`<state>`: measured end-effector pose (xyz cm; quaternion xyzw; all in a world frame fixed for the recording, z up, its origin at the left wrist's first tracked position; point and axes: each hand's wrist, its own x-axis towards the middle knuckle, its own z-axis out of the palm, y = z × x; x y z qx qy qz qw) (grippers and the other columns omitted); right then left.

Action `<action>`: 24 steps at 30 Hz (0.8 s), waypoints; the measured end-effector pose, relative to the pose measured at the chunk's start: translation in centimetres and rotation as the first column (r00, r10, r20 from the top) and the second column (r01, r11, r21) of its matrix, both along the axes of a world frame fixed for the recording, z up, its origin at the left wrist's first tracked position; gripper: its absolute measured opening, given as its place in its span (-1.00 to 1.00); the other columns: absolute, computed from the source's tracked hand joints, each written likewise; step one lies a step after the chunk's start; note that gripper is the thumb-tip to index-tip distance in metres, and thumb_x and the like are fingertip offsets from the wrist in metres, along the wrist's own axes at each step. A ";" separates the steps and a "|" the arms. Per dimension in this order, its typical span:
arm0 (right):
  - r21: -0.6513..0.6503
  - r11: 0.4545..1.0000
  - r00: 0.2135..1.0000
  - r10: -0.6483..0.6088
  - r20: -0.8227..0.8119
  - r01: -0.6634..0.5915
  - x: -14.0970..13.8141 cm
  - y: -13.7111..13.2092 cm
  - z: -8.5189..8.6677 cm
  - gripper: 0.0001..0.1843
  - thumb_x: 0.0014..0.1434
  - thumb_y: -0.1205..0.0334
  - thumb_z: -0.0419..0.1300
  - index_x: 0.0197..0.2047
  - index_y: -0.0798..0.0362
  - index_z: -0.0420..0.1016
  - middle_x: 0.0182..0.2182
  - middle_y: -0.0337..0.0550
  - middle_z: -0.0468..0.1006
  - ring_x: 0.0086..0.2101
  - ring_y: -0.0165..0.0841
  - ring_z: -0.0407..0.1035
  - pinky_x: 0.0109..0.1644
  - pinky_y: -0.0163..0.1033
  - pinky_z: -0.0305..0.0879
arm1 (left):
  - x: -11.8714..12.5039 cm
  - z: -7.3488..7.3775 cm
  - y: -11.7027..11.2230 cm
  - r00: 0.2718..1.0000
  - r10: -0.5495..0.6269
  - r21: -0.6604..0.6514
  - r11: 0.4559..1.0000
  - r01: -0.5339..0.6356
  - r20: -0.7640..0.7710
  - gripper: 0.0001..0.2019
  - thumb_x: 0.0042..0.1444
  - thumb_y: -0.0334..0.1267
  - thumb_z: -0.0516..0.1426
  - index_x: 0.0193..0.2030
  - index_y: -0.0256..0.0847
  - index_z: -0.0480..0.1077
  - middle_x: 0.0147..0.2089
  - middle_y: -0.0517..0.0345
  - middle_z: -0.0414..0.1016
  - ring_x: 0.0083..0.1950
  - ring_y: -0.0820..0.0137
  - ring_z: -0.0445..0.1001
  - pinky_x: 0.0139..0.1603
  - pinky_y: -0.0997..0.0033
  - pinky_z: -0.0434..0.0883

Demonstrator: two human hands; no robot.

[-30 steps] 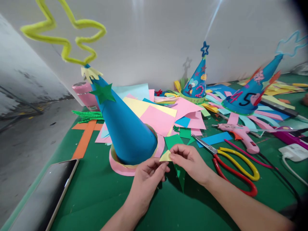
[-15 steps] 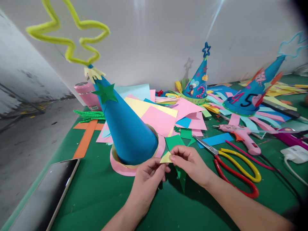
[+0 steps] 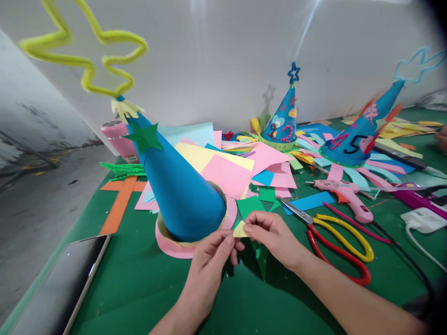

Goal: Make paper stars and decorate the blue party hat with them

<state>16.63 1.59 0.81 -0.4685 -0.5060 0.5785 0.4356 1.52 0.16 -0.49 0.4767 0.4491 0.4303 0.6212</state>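
Observation:
Between my two hands is a small folded piece of pale yellow paper (image 3: pixel 240 230). My right hand (image 3: pixel 270 235) pinches its right side between thumb and fingers. My left hand (image 3: pixel 213 253) is closed at its left corner, thumb against the forefinger. Just beyond my left hand stands a blue paper cone hat (image 3: pixel 183 195), tilted to the left, with a pink brim (image 3: pixel 174 247). Near its tip are a green paper star (image 3: pixel 145 138) and a yellow pipe-cleaner star (image 3: pixel 94 86). Green paper scraps (image 3: pixel 260 258) lie under my right hand.
Red-and-yellow scissors (image 3: pixel 335 237) and a pink glue gun (image 3: pixel 349 193) lie on the right. A phone (image 3: pixel 57 284) rests at the left edge. Behind are coloured paper sheets (image 3: pixel 226 174) and two decorated cone hats (image 3: pixel 283 118). At far right, part of another person's hand (image 3: pixel 442 138) shows.
The view has shifted slightly, so the hats and tools sit a little further left. Both hands stay together at the yellow paper; my left thumb has moved up nearer its corner.

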 end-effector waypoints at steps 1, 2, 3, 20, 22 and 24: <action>0.001 1.000 1.000 0.002 -0.002 -0.002 0.0 0.0 0.0 -0.80 -0.01 0.21 0.12 -0.58 0.10 0.26 -0.65 -0.36 0.19 -0.59 -0.53 0.05 -0.52 -0.39 0.01 | 0.0 0.0 0.0 1.000 -0.003 0.003 1.000 0.003 -0.001 -0.82 0.06 -0.19 0.08 -0.38 -0.24 0.44 -0.46 0.14 0.44 -0.49 0.47 0.27 -0.41 0.47 0.23; 0.003 1.000 1.000 0.005 -0.003 -0.005 0.0 0.0 0.0 -0.81 -0.01 0.22 0.12 -0.57 0.10 0.26 -0.64 -0.35 0.20 -0.59 -0.52 0.06 -0.52 -0.39 0.02 | 0.0 0.0 0.0 1.000 -0.006 0.005 1.000 0.006 -0.004 -0.82 0.06 -0.18 0.09 -0.38 -0.24 0.44 -0.46 0.14 0.44 -0.49 0.48 0.27 -0.41 0.47 0.23; 0.007 1.000 1.000 0.009 -0.003 -0.009 0.0 0.0 0.0 -0.82 -0.01 0.23 0.11 -0.57 0.10 0.26 -0.64 -0.35 0.21 -0.59 -0.52 0.07 -0.51 -0.38 0.03 | 0.0 0.1 0.0 1.000 -0.009 0.007 1.000 0.009 -0.007 -0.81 0.05 -0.18 0.09 -0.39 -0.24 0.44 -0.46 0.14 0.44 -0.50 0.48 0.27 -0.42 0.47 0.23; 0.107 0.994 0.991 0.011 0.134 -0.026 0.1 -0.3 -0.3 -0.87 0.03 0.34 0.07 -0.53 0.11 0.30 -0.61 -0.31 0.29 -0.57 -0.51 0.13 -0.53 -0.39 0.05 | 0.2 0.2 0.1 0.999 0.010 -0.013 1.000 -0.011 -0.048 -0.83 -0.04 -0.17 0.17 -0.37 -0.24 0.45 -0.49 0.15 0.47 -0.52 0.52 0.29 -0.50 0.55 0.26; 0.107 0.994 0.990 0.006 0.139 -0.021 0.1 -0.3 -0.4 -0.87 0.03 0.33 0.08 -0.54 0.12 0.30 -0.61 -0.31 0.29 -0.57 -0.51 0.13 -0.53 -0.39 0.05 | 0.3 0.2 0.1 0.999 0.012 -0.021 1.000 -0.013 -0.045 -0.83 -0.05 -0.17 0.18 -0.38 -0.24 0.45 -0.49 0.16 0.47 -0.51 0.52 0.28 -0.50 0.56 0.26; 0.108 0.994 0.990 0.001 0.140 -0.016 0.1 -0.3 -0.4 -0.87 0.02 0.33 0.08 -0.54 0.12 0.30 -0.62 -0.31 0.29 -0.57 -0.51 0.13 -0.53 -0.40 0.05 | 0.3 0.2 0.1 0.999 0.009 -0.021 1.000 -0.010 -0.041 -0.83 -0.07 -0.18 0.20 -0.37 -0.23 0.46 -0.48 0.18 0.47 -0.51 0.53 0.28 -0.50 0.56 0.25</action>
